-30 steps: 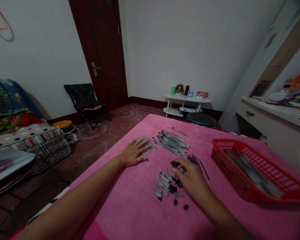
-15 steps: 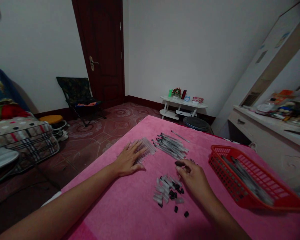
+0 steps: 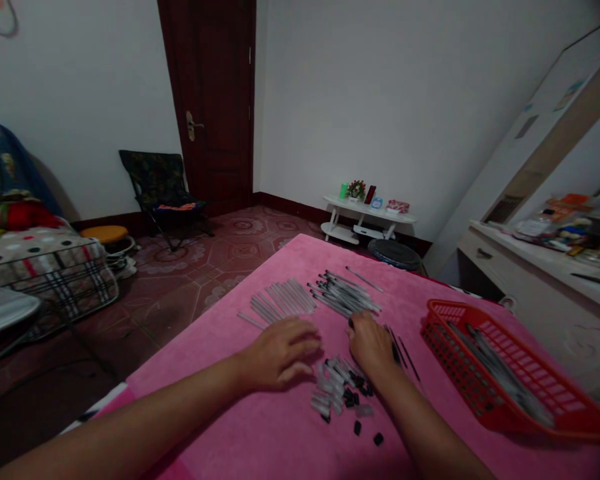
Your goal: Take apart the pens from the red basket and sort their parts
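Note:
My left hand (image 3: 283, 353) hovers over the pink cloth, fingers loosely bent and apart, with nothing seen in them. Just beyond it lies a fan of clear pen barrels (image 3: 283, 300). My right hand (image 3: 373, 340) is closed, fingers down at the near end of a pile of grey pens with dark tips (image 3: 343, 293). A dark bit shows at its fingertips, too hidden to name. Between my hands and nearer to me lies a heap of clear caps (image 3: 330, 383) and small black plugs (image 3: 350, 398). Thin dark rods (image 3: 407, 357) lie right of my right hand.
A red plastic basket (image 3: 520, 373) with long grey pieces inside stands on the right of the pink-covered table (image 3: 240, 427). Beyond are a white shelf (image 3: 370, 210), a black round stool (image 3: 395, 253), a folding chair (image 3: 155, 180) and a cluttered white dresser (image 3: 530, 247).
My left hand has lifted off the clear barrels and come right and towards me, leaving them uncovered. My right hand has turned fingers-down beside the pen pile. The view has shifted slightly.

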{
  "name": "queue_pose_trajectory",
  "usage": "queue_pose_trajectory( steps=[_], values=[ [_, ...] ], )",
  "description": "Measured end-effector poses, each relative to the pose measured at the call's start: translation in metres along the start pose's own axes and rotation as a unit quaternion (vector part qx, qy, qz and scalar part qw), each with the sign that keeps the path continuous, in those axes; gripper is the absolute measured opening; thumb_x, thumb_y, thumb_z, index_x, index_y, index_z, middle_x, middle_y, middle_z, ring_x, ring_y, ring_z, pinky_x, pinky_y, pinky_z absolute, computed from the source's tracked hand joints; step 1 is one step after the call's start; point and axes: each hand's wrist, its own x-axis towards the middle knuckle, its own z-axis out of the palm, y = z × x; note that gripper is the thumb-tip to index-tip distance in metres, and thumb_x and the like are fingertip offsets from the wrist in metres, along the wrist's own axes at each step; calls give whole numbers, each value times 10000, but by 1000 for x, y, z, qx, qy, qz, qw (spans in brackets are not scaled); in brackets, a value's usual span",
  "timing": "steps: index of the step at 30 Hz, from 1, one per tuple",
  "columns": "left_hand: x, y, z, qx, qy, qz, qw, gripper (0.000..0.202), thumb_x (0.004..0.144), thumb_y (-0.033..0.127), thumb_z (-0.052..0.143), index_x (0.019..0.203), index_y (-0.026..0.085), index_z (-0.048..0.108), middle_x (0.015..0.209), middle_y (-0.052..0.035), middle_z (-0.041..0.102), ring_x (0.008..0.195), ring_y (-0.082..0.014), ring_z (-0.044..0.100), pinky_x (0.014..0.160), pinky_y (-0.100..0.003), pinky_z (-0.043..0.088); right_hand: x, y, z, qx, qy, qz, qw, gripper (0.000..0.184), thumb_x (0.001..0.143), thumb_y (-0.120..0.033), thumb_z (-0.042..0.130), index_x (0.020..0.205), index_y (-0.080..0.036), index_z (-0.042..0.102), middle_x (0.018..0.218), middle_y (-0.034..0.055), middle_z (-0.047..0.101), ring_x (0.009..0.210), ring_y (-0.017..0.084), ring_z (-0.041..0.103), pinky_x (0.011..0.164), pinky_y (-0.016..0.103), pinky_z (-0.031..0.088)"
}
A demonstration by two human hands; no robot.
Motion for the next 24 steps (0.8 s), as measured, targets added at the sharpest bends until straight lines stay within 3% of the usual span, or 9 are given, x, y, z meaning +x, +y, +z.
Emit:
queue_pose_trajectory(
  steps=[3, 5, 11, 16, 18, 20, 22, 24],
  values=[
    [16, 31, 3, -53, 6, 31, 998, 347, 920, 371, 445, 1196, 211, 582, 1158, -122, 639, 1085, -240, 566, 1030, -424, 361, 0, -2, 1, -23, 40, 2, 999, 159, 901, -206, 495, 995, -155, 613, 1044, 117, 619, 806, 228, 675, 626, 295, 438],
    [30, 41, 4, -94, 14, -13, 995, 299, 917, 279, 434, 1134, 187, 618, 1056, -132, 664, 980, -223, 595, 906, -354, 437, 0, -2, 0, -32, 54, 4, 998, 165, 909, -204, 483, 1006, -148, 604, 1029, 128, 621, 795, 238, 677, 621, 305, 436],
    [61, 39, 21, -195, 101, -149, 964, 237, 887, 194, 473, 977, 169, 690, 874, -108, 685, 852, -213, 612, 785, -319, 458, -2, -2, -2, -28, 17, 18, 999, 183, 908, -221, 491, 994, -130, 625, 1009, 153, 644, 800, 243, 682, 628, 300, 429],
    [57, 38, 33, -320, 120, -228, 912, 210, 869, 200, 511, 913, 171, 714, 840, -80, 700, 798, -190, 627, 750, -294, 459, -10, 6, -6, 40, 5, 24, 999, 150, 883, -231, 511, 953, -168, 627, 977, 122, 682, 854, 224, 670, 672, 281, 416],
    [52, 36, 35, -396, 125, -275, 867, 200, 866, 233, 529, 830, 151, 707, 775, -76, 689, 735, -181, 623, 698, -288, 461, -16, 10, -9, 117, -9, 23, 993, 128, 857, -241, 524, 905, -181, 627, 912, 106, 694, 840, 221, 662, 684, 283, 414],
    [49, 34, 39, -501, 154, -325, 787, 204, 857, 300, 569, 811, 134, 679, 755, -76, 674, 689, -171, 620, 660, -284, 466, -23, 11, -12, 235, -30, 11, 971, 112, 829, -248, 527, 841, -181, 616, 812, 81, 685, 781, 209, 647, 674, 281, 417],
    [49, 32, 43, -607, 205, -333, 692, 257, 824, 375, 637, 915, 136, 649, 840, -86, 673, 724, -167, 633, 691, -292, 481, -30, 9, -14, 388, -58, -16, 920, 112, 807, -260, 526, 788, -174, 596, 740, 53, 658, 721, 191, 623, 651, 272, 425],
    [51, 32, 44, -683, 255, -300, 615, 386, 786, 404, 694, 1069, 158, 603, 1015, -113, 661, 864, -183, 646, 801, -321, 483, -38, 3, -16, 531, -93, -34, 842, 138, 790, -293, 552, 773, -162, 590, 734, 40, 642, 695, 174, 605, 625, 258, 431]
  ],
)
